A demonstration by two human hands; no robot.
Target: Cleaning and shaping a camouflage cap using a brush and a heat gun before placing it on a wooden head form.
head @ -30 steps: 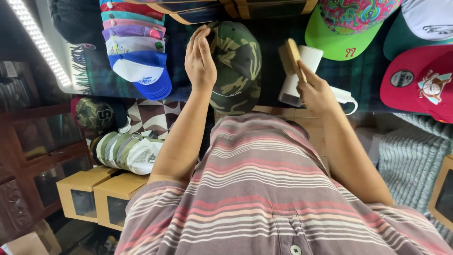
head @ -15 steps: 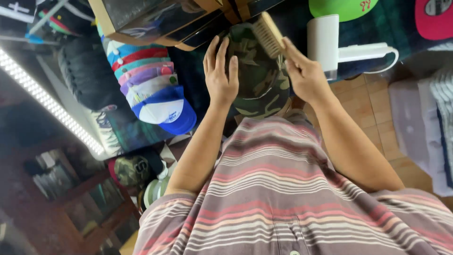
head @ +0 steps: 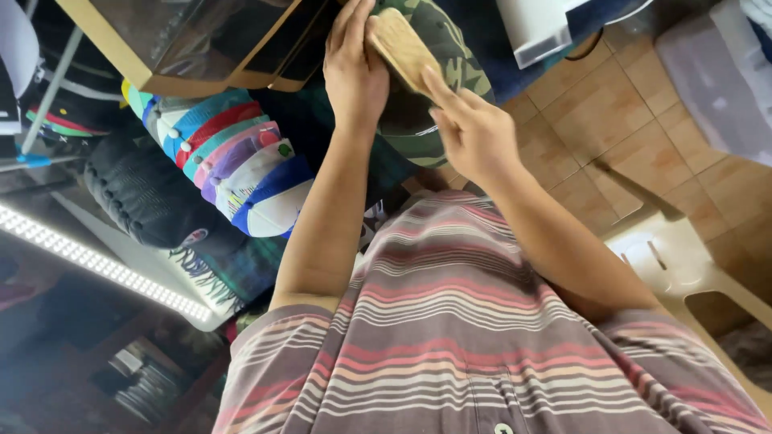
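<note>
A camouflage cap (head: 441, 76) lies in front of me on a dark blue cloth. My left hand (head: 354, 68) presses flat against the cap's left side, fingers together. My right hand (head: 470, 128) grips a wooden brush (head: 400, 47) and holds it against the cap's crown. My striped shirt fills the lower part of the view.
A stack of colourful caps (head: 233, 169) and a dark knit hat (head: 141, 193) lie at left. Wooden-framed boxes (head: 185, 40) sit at top left. A white appliance (head: 543, 28) is at top right. A white plastic chair (head: 683, 265) stands on the tiled floor at right. A light strip (head: 96, 261) glows at left.
The view has tilted and moved closer. My right hand brought the brush down onto the cap's crown, beside my left hand, which stays on the cap.
</note>
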